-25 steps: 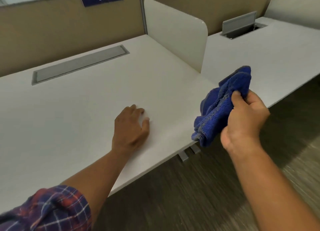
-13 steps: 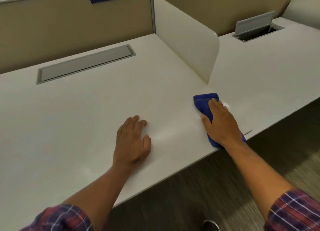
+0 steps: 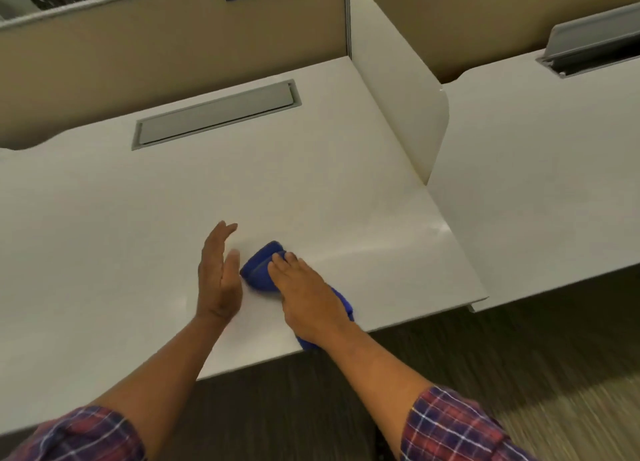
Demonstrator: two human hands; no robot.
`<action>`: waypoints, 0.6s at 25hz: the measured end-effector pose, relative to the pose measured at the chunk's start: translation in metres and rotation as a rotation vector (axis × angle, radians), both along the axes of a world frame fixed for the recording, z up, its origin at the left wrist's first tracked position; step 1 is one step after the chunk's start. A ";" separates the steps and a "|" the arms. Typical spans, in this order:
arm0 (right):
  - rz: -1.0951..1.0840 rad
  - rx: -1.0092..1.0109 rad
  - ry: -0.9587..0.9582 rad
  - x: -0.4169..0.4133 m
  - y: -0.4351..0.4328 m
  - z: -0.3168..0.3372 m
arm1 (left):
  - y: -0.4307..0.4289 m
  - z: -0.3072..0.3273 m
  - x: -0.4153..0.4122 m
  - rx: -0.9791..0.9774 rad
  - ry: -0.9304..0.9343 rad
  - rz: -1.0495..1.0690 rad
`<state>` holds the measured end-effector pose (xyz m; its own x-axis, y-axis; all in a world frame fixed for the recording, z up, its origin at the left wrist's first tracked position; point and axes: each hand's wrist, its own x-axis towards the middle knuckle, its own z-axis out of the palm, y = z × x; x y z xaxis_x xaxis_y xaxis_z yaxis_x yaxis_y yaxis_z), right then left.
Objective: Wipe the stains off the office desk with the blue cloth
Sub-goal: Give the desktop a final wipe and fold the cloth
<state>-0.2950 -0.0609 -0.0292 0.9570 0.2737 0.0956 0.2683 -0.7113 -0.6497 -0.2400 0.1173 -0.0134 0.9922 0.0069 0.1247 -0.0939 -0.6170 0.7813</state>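
Note:
The blue cloth (image 3: pixel 260 267) lies bunched on the white office desk (image 3: pixel 311 190) near its front edge. My right hand (image 3: pixel 306 294) presses flat on top of the cloth and covers most of it; a blue end sticks out past the desk edge under my wrist. My left hand (image 3: pixel 219 277) stands on its edge right beside the cloth's left side, fingers straight and together, holding nothing. A faint wet streak shows on the desk to the right of the cloth. I see no distinct stains.
A grey cable-tray lid (image 3: pixel 214 116) is set into the desk at the back. A white divider panel (image 3: pixel 398 79) separates it from the neighbouring desk (image 3: pixel 536 169), which has an open grey flap (image 3: pixel 595 41). Tan partition wall behind; dark carpet below.
My right hand has slid the cloth leftwards along the front of the desk, up to my left hand. My left hand has tipped from flat onto its edge.

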 end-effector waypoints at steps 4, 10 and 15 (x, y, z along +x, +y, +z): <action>-0.395 0.511 0.104 0.024 -0.066 0.037 | 0.057 0.010 -0.008 0.395 0.104 -0.040; -0.658 0.103 0.004 0.091 -0.205 0.031 | 0.115 -0.004 0.002 0.717 0.177 -0.121; -0.502 -0.339 -0.014 0.105 -0.185 -0.006 | 0.125 -0.022 0.004 0.707 0.159 -0.069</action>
